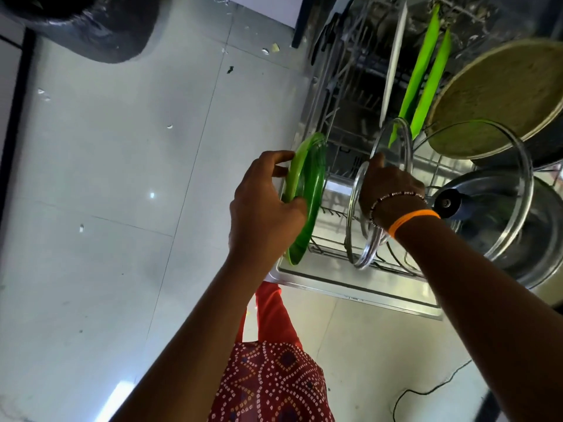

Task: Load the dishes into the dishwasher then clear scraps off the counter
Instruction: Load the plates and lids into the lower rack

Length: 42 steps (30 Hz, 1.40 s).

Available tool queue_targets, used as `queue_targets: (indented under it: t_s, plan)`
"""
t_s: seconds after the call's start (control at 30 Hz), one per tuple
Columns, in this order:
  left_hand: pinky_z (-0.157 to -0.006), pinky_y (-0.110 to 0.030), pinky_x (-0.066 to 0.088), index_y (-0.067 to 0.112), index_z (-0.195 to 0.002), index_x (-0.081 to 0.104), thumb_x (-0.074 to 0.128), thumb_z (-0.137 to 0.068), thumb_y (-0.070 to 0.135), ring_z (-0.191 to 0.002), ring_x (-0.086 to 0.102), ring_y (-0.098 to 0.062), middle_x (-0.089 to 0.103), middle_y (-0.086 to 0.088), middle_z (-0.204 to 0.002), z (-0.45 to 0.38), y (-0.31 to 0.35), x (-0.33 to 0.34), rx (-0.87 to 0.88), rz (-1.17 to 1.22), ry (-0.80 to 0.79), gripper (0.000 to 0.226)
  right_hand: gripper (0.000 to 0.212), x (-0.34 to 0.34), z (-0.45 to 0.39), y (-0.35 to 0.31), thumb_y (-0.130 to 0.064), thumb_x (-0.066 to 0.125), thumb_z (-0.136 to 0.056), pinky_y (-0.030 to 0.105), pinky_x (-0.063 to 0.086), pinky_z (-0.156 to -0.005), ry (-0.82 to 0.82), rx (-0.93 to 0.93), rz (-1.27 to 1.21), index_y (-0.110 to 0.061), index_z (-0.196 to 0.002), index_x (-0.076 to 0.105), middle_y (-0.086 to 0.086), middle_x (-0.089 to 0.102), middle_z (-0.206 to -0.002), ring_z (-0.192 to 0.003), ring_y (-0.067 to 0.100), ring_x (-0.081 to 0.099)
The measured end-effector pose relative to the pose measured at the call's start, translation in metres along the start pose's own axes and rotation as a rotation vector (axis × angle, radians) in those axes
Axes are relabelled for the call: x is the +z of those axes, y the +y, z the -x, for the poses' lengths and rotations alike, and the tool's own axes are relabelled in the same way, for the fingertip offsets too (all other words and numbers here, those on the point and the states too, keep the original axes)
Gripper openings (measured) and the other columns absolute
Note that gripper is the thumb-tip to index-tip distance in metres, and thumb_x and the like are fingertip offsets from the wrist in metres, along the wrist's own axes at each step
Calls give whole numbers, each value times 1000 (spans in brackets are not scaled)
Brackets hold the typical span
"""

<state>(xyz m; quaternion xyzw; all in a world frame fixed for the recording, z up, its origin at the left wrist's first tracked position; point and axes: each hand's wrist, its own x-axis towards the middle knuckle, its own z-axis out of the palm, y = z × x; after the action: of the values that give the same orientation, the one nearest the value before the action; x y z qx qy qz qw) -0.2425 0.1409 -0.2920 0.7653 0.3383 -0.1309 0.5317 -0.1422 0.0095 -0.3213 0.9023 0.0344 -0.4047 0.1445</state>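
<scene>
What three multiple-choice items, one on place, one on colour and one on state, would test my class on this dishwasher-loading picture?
1. Where is the pan with the worn round base?
A. on the floor
B. far right of the rack, on its side
C. in the left hand

2. What colour is the plate in the left hand?
A. green
B. white
C. blue

3. How does the right hand stand?
A. hanging idle
B. flat on the dishwasher door
C. holding a glass lid upright in the lower rack

Answers: 1 B, its base faces the camera at the rack's right end. 2 A, the gripped plate is green. 3 C, fingers curl round the lid's rim.
</scene>
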Motion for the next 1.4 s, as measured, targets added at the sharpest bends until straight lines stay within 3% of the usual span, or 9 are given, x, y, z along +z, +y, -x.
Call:
queue_targets:
  t_s: [0.1,0.27,0.47,0.63,0.73,0.87,1.1,1.27,1.4]
  plan:
    - [-53,-9,38,24,-124,50,69,-76,8,-73,54,-12,60,9,-116,0,-4,-2,-15,4,29,55,59,-4,-6,-1,-9,42,-91,46,39,-96,20,-22,55,-5,-144,16,21,50,-130,-119,41,49]
    - [-54,-12,38,25,-123,50,68,-76,7,-68,50,-9,59,10,-114,3,-6,-3,-17,2,26,54,64,-8,-24,-9,-12,44,-93,51,32,-102,-19,-34,150,1,-146,9,25,37,-141,-129,42,37]
    - [-47,-6,35,23,-123,50,69,-76,8,-54,46,-7,60,8,-116,4,-7,-5,-8,0,16,54,52,-3,-25,-11,-8,50,-90,46,39,-97,-13,6,78,1,-136,28,20,50,-132,-122,38,48]
    - [-44,-6,35,25,-124,49,69,-76,9,-54,47,-6,60,9,-116,4,-10,-3,-9,-11,0,54,63,-4,-24,-10,-10,42,-93,51,31,-103,-8,-29,105,2,-145,8,24,36,-142,-130,43,36]
    - [-44,-3,36,24,-123,50,68,-75,9,-55,47,-8,60,9,-116,5,-10,-1,-9,-8,-7,54,65,-7,-27,-10,-10,46,-91,50,32,-102,6,-3,51,1,-145,11,23,37,-142,-130,42,37]
    - [-46,0,36,23,-123,50,68,-76,9,-60,44,-10,60,8,-116,6,-8,1,2,-19,-8,52,48,-8,-26,-11,-8,40,-93,49,36,-100,46,21,-21,1,-137,25,26,46,-133,-123,44,43]
    - [-49,3,36,21,-123,51,68,-76,8,-54,44,-7,60,8,-116,4,-6,2,29,-11,-8,53,54,-5,-21,-11,-8,39,-93,50,37,-98,46,-30,49,2,-141,18,26,44,-134,-122,45,43]
    - [-50,3,37,22,-123,50,69,-76,9,-64,49,-11,59,9,-117,3,-7,3,22,-9,-4,53,62,-4,-21,-18,-8,39,-93,50,36,-99,33,-74,134,4,-145,7,25,37,-140,-127,42,40]
    - [-47,-4,37,23,-124,49,69,-77,10,-68,49,-11,59,9,-118,2,-6,5,20,-5,-6,53,64,-5,-19,-20,-10,39,-94,48,35,-100,33,-42,112,3,-146,4,24,40,-139,-126,40,42]
